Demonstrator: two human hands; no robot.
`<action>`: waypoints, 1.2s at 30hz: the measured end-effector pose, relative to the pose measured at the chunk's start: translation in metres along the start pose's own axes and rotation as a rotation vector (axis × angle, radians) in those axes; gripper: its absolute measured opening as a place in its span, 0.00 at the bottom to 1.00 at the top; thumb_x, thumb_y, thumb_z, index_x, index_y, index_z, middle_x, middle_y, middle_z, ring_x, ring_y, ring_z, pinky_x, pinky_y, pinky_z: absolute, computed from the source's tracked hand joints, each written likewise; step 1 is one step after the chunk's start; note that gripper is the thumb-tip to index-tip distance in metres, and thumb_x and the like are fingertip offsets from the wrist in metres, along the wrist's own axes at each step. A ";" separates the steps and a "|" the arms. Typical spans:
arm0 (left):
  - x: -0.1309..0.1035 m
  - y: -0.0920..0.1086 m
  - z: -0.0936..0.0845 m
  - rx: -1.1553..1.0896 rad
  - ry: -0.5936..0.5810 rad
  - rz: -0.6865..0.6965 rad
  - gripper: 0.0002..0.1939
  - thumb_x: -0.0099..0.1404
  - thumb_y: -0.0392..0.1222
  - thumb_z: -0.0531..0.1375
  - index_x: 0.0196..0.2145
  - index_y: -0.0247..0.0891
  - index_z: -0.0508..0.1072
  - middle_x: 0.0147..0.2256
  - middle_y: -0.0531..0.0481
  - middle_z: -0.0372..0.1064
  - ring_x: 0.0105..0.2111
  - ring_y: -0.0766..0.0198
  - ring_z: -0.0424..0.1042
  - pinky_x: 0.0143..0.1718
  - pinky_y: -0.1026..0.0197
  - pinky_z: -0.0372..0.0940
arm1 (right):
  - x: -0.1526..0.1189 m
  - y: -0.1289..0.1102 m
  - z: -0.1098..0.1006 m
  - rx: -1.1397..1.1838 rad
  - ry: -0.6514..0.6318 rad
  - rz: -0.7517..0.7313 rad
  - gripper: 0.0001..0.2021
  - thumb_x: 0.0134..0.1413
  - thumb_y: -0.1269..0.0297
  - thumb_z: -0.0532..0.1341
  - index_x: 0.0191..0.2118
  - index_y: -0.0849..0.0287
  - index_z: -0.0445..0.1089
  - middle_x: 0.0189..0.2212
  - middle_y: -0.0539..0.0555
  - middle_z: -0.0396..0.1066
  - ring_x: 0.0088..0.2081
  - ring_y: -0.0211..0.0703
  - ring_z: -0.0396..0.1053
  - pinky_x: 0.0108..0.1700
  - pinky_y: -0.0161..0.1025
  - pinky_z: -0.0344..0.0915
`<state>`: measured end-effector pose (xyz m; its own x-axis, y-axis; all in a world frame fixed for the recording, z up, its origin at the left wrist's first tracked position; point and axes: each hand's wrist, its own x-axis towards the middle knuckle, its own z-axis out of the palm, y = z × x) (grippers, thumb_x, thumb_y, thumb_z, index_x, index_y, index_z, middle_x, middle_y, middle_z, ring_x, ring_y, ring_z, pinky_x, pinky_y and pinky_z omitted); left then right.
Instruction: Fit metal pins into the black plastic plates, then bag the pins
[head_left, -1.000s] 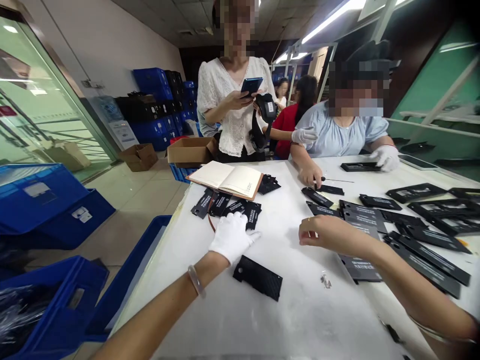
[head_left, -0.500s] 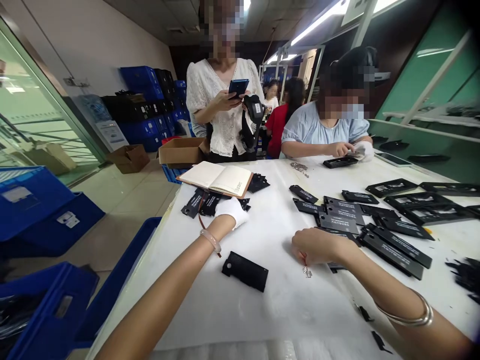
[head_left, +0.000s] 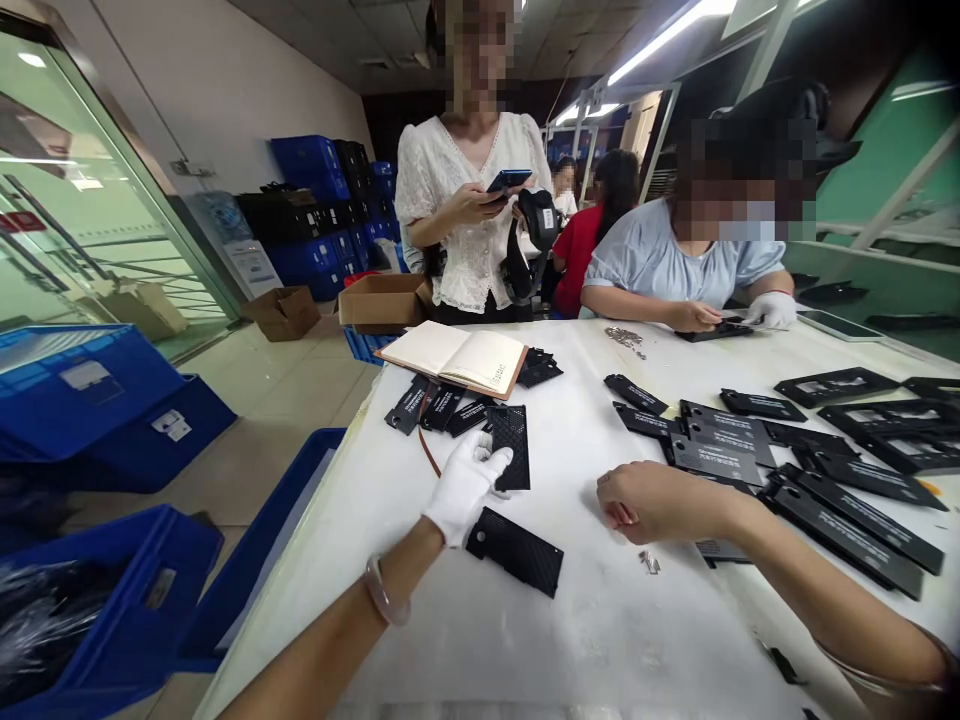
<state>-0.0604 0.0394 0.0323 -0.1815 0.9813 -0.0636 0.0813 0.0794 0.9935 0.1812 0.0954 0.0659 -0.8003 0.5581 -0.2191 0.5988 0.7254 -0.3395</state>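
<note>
My left hand, in a white glove, grips a black perforated plate between thumb and fingers, held upright over the table. Just below it, a second black plate lies flat on the white table. My right hand is bare and curled, with its fingertips turned down; whether it holds something small cannot be made out. Small silver metal pieces lie beneath it. To its right are several black plates with white lettering.
An open notebook lies on more black plates at the back left. A person stands behind the table with a phone; another person sits at the back right. Black frames lie far right. Blue bins stand left.
My left hand has come back from the pile beside the notebook and now holds a black plate. The view has shifted a little; my right hand stays near the silver pieces.
</note>
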 end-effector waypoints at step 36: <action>-0.027 -0.005 0.006 0.542 0.005 0.668 0.05 0.59 0.32 0.53 0.32 0.38 0.67 0.33 0.49 0.68 0.33 0.67 0.69 0.37 0.66 0.66 | 0.044 -0.051 0.036 0.852 0.581 0.245 0.09 0.45 0.60 0.63 0.27 0.61 0.71 0.22 0.52 0.68 0.24 0.38 0.63 0.27 0.36 0.62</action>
<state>-0.0499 0.0138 0.0285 0.0670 0.8515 0.5200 0.6289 -0.4407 0.6405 0.1142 0.0684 0.0411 -0.3879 0.9213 0.0261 0.3428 0.1705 -0.9238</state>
